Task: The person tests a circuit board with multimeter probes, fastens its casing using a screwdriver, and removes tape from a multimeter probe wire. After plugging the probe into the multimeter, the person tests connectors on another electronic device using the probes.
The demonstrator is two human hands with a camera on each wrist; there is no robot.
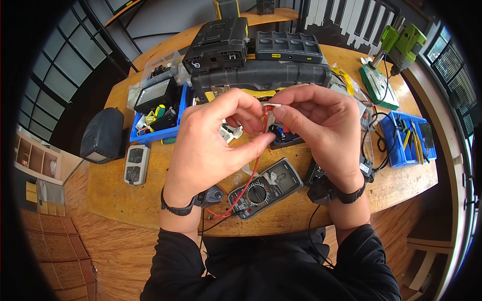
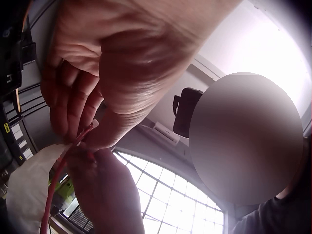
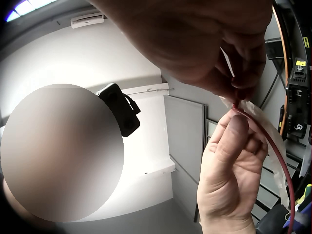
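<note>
A red wire (image 1: 249, 181) rises from the multimeter (image 1: 266, 189) to both hands, with a pale strip (image 1: 271, 106) at its upper end. The left hand (image 1: 211, 138) pinches the wire near that end; in the right wrist view the left hand (image 3: 229, 175) has its thumb beside the wire (image 3: 273, 139). Thumb and fingertips of the right hand (image 1: 324, 128) pinch the wire's end and the strip. In the left wrist view the left hand (image 2: 122, 63) is above the right hand (image 2: 105, 190), fingertips close together. Fingers partly hide the exact contact.
Blue trays stand left (image 1: 158, 134) and right (image 1: 396, 163), the right one with pliers. Black cases (image 1: 261, 75) fill the table's back. A green drill (image 1: 406, 47) is at the back right. A grey-white device (image 1: 136, 164) lies left. Cables run along the right side.
</note>
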